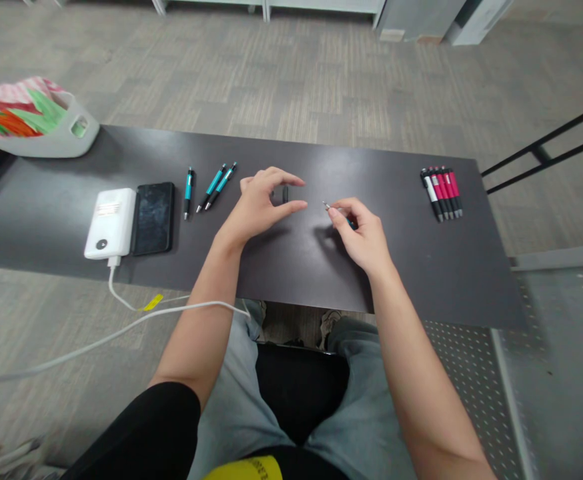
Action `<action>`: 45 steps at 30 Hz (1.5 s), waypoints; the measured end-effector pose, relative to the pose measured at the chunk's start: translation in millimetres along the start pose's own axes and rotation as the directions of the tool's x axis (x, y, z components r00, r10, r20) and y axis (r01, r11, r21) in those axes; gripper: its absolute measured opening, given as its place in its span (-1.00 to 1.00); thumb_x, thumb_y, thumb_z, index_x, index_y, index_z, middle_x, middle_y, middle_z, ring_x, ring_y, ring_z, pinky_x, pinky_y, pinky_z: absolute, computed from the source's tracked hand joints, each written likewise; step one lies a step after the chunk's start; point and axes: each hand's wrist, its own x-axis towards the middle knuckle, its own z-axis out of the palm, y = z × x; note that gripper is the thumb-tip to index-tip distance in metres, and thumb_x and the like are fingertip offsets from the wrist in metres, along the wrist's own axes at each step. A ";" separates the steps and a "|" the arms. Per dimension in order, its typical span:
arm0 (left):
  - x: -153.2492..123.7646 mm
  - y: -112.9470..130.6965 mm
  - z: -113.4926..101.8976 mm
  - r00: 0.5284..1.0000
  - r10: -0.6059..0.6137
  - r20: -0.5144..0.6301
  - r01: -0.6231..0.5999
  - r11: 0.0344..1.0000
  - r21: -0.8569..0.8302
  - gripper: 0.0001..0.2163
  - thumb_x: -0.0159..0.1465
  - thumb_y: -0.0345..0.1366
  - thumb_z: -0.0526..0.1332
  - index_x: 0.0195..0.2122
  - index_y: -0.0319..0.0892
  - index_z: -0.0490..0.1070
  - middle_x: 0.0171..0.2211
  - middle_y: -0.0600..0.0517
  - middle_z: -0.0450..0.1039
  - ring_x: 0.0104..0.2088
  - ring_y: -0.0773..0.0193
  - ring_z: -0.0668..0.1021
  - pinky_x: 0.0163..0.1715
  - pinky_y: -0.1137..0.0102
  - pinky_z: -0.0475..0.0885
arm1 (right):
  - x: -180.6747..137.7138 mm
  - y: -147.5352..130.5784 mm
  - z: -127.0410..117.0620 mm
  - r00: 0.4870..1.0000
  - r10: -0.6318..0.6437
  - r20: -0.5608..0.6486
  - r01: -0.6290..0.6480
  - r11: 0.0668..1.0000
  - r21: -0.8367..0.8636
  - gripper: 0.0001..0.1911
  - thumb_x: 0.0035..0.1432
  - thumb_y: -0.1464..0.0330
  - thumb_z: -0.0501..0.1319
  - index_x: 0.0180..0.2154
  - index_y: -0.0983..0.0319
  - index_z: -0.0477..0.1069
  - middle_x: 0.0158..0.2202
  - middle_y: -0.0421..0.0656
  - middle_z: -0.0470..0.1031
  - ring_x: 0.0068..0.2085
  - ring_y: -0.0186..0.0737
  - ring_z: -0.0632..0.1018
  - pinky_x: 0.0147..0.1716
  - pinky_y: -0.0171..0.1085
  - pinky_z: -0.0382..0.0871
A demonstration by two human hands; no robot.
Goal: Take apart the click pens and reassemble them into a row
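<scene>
My left hand point(261, 203) hovers over the middle of the dark table point(421, 267), thumb and fingers pinching a small black pen part point(285, 194). My right hand point(359, 233) is closed round a teal pen point(339, 213) whose metal tip pokes out to the left, toward my left hand. The two hands are a short gap apart. Three teal pens point(211, 189) lie on the table to the left of my left hand. A bundle of several pink and black pens point(441, 193) lies at the far right.
A black phone point(153, 218) and a white power bank point(111, 223) with a white cable point(136, 317) sit at the left. A grey basket point(66, 137) of coloured items stands at the far left corner. Black metal rails point(546, 150) run at the right.
</scene>
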 end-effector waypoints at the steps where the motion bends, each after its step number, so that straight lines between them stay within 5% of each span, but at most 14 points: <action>1: 0.0 6.6 3.0 0.999 0.030 0.022 -0.030 0.999 -0.033 -0.68 0.42 0.02 0.56 0.11 0.08 0.71 0.19 -0.01 0.76 0.25 -0.10 0.66 0.41 0.00 0.34 | -0.2 -0.9 0.4 1.000 -0.005 0.007 0.005 1.000 0.006 -0.67 0.50 -0.13 0.39 -0.14 -0.07 0.63 -0.27 -0.17 0.62 -0.23 0.06 0.59 -0.08 0.04 0.51; 6: 1.8 22.9 19.4 0.989 0.137 0.057 -0.125 0.977 -0.173 -0.87 0.48 -0.08 0.51 -0.07 0.03 0.74 0.02 0.01 0.80 0.09 0.02 0.73 0.32 0.05 0.44 | -1.5 -3.9 3.0 0.999 -0.006 0.048 0.006 1.000 0.009 -0.58 0.46 -0.25 0.41 -0.10 -0.08 0.65 -0.27 -0.18 0.61 -0.22 0.05 0.58 -0.08 0.03 0.52; 16: 6.8 11.7 17.6 0.993 0.071 -0.089 -0.098 0.935 -0.342 -0.74 0.52 0.03 0.43 -0.14 -0.04 0.63 -0.12 -0.03 0.79 -0.07 0.08 0.75 0.08 0.18 0.61 | -0.9 -3.3 -0.6 1.000 0.005 -0.001 -0.005 1.000 -0.015 -0.60 0.50 -0.20 0.36 -0.16 -0.06 0.64 -0.29 -0.16 0.60 -0.24 0.05 0.55 -0.06 0.05 0.50; 21: 8.0 1.8 13.7 0.981 -0.012 -0.195 -0.024 0.983 -0.180 -0.91 0.49 -0.17 0.41 -0.12 -0.02 0.61 -0.11 -0.02 0.80 -0.06 0.05 0.75 0.14 0.12 0.58 | 0.6 -0.5 -8.1 0.999 0.029 -0.040 -0.030 0.999 -0.018 -0.68 0.48 -0.09 0.37 -0.18 -0.04 0.63 -0.28 -0.14 0.62 -0.21 0.08 0.57 -0.04 0.05 0.51; 26: 6.8 2.3 15.6 0.986 -0.044 -0.163 0.063 0.991 0.115 -0.95 0.43 -0.28 0.44 -0.11 0.02 0.63 -0.08 0.03 0.79 -0.02 -0.05 0.73 0.42 -0.14 0.33 | 1.1 4.8 -9.6 0.998 0.019 -0.061 -0.021 1.000 -0.023 -0.69 0.47 -0.06 0.37 -0.18 0.00 0.64 -0.30 -0.14 0.61 -0.23 0.07 0.58 -0.07 0.02 0.50; 30: 6.3 6.6 19.5 0.994 -0.044 -0.097 0.064 0.975 0.213 -0.86 0.39 -0.28 0.46 -0.05 0.05 0.63 0.02 0.03 0.80 0.11 -0.13 0.71 0.43 -0.18 0.24 | 0.7 6.3 -8.8 0.999 0.020 -0.048 -0.021 0.999 -0.030 -0.69 0.48 -0.04 0.37 -0.19 0.01 0.65 -0.30 -0.15 0.62 -0.23 0.04 0.58 -0.09 -0.02 0.50; 36: 8.7 -0.9 25.5 0.997 -0.072 -0.034 0.078 0.967 0.242 -0.75 0.39 -0.29 0.44 0.07 0.08 0.63 0.08 -0.01 0.81 0.24 -0.21 0.63 0.41 -0.24 0.21 | -0.1 7.9 -7.4 0.998 0.042 -0.047 -0.044 0.998 -0.046 -0.65 0.47 -0.10 0.37 -0.17 -0.01 0.66 -0.30 -0.15 0.64 -0.22 0.05 0.58 -0.07 0.00 0.54; 45: 15.1 -36.8 38.5 0.989 -0.011 -0.144 0.022 0.997 0.073 -0.68 0.20 -0.19 0.61 -0.05 0.11 0.67 -0.04 -0.05 0.79 0.16 -0.31 0.57 0.40 -0.29 0.14 | -1.4 5.3 -8.9 0.999 0.043 -0.031 -0.045 0.996 -0.081 -0.48 0.45 -0.33 0.33 -0.19 -0.07 0.66 -0.29 -0.13 0.64 -0.18 0.15 0.63 -0.03 0.11 0.62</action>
